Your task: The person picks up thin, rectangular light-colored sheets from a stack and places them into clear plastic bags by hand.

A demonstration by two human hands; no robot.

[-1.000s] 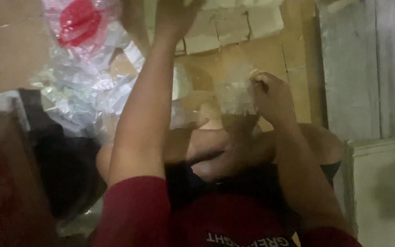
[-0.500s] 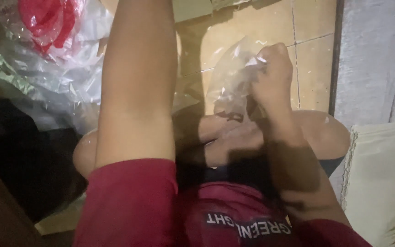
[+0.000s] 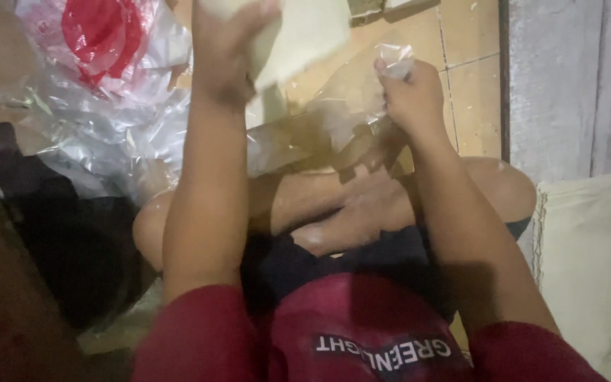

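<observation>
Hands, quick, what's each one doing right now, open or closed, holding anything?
Left hand: closed on a pale flat sheet.
Right hand: closed, fingers pinching the edge of a clear plastic bag.

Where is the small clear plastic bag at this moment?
In the head view, the small clear plastic bag is right of centre, pinched at its top by the right hand, hanging over the tiled floor above the crossed legs.

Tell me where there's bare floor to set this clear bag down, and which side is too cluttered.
Bare tile shows just right of the right hand and its clear bag, bordered by the grey wall. The far left is crowded: a heap of crumpled plastic wrappers with red print beside a dark bundle. The left hand holds a pale flat piece over the middle.
</observation>
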